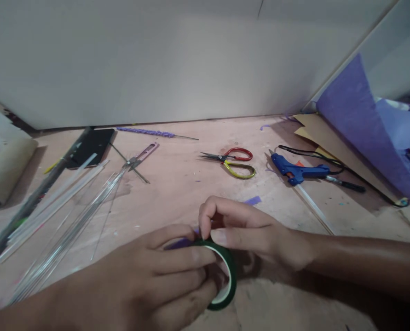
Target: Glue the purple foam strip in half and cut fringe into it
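My left hand (pixel 170 271) is wrapped round a roll of green tape (pixel 231 287) with a white inner core, low in the middle of the view. A bit of purple material (pixel 179 243) shows between its fingers and the roll. My right hand (pixel 242 227) is closed, thumb and forefinger pinched together at the top edge of the tape roll. What exactly lies between those fingertips is too small to make out. Just behind the right hand lies a short purple strip (pixel 252 201).
Scissors (pixel 225 161) with red and yellow handles lie beyond my hands. A blue glue gun (pixel 296 169) rests to the right, near purple sheets (pixel 351 110). At left are thin wires (pixel 83 225), glue sticks (pixel 58 195), a black phone (pixel 92 147) and a cardboard tube (pixel 11 168). Behind, a purple-wrapped wire (pixel 146 132).
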`<state>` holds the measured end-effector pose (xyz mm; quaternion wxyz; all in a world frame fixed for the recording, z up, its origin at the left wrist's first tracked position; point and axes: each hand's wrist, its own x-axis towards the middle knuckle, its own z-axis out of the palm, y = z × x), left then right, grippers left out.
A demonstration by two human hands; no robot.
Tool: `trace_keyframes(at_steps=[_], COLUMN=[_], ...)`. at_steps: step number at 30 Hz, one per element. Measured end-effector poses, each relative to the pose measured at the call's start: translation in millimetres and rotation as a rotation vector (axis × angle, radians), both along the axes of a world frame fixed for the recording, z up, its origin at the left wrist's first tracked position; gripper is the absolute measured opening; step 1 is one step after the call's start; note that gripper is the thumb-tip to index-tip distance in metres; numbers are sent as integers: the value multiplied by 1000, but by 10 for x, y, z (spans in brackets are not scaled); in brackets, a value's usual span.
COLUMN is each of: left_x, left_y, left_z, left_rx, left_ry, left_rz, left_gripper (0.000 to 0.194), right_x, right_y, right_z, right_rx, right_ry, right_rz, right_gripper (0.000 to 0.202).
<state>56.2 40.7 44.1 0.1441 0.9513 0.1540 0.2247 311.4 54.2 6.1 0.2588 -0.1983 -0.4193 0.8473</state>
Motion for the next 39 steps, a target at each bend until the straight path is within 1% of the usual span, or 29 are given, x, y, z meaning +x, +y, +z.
trace_keyframes(at_steps=[3, 6, 8, 9, 10, 11, 12, 13, 14, 15, 16, 17, 18, 20, 23, 25, 27, 29, 31, 33, 34, 36, 39], left_x=[-41, -115, -262, -384, -539, -724, -931, -1149, -1367, -1574, -1759, -1917, -2043, -2203, -2262, -2232, -2177, -2120, -2084, -2086, -2103, -2155, -2226], left_y=[48, 135, 196, 225, 252, 277, 298, 317, 333, 345, 355, 362, 366, 366, 359, 366, 393, 436, 484, 523, 537, 549, 560], left_z=[-51, -97, -133, -154, -177, -201, -224, -247, -268, -289, -308, -327, -345, -373, -372, -325, -247, -159, -87, -44, -33, -27, -32], left_rx=[195, 305, 337, 339, 346, 354, 324, 282, 235, 192, 156, 136, 126, 127, 151, 176, 200, 208, 204, 164, 133, 76, 32], left_ry=[70, 70, 48, 23, 49, 52, 62, 81, 101, 125, 156, 200, 235, 262, 264, 266, 272, 284, 293, 311, 326, 350, 380], left_rz=[-101, -124, -86, -13, 37, 119, 281, 440, 558, 651, 734, 818, 870, 904, 887, 881, 881, 875, 856, 803, 770, 719, 688], left_gripper=[42, 41, 40, 39, 34, 28, 27, 23, 18, 14, 15, 22, 28, 32, 29, 25, 19, 20, 31, 36, 36, 26, 23], right_x=[-23, 7, 64, 100, 137, 173, 205, 233, 255, 271, 283, 292, 299, 315, 348, 372, 391, 401, 405, 405, 405, 402, 394], right_y=[95, 270, 397, 456, 508, 553, 591, 622, 647, 667, 684, 698, 710, 733, 762, 775, 781, 781, 781, 784, 787, 794, 799], right_z=[9, 47, 68, 73, 72, 64, 50, 31, 9, -15, -39, -59, -76, -95, -102, -105, -114, -129, -147, -164, -171, -179, -181], right_rx=[236, 513, 626, 658, 678, 695, 719, 746, 775, 806, 840, 876, 912, 986, 1088, 1136, 1167, 1196, 1234, 1274, 1291, 1315, 1333], right_ry=[-78, -240, -324, -355, -380, -398, -421, -446, -473, -504, -537, -573, -611, -686, -791, -855, -907, -943, -951, -942, -936, -934, -942], right_rz=[-92, -243, -330, -356, -372, -382, -393, -400, -404, -402, -396, -388, -382, -369, -330, -283, -225, -155, -81, -22, -2, 18, 24], right_gripper=[39, 47, 42, 36, 30, 24, 21, 21, 25, 31, 37, 43, 48, 52, 50, 37, 19, 12, 15, 20, 21, 19, 20])
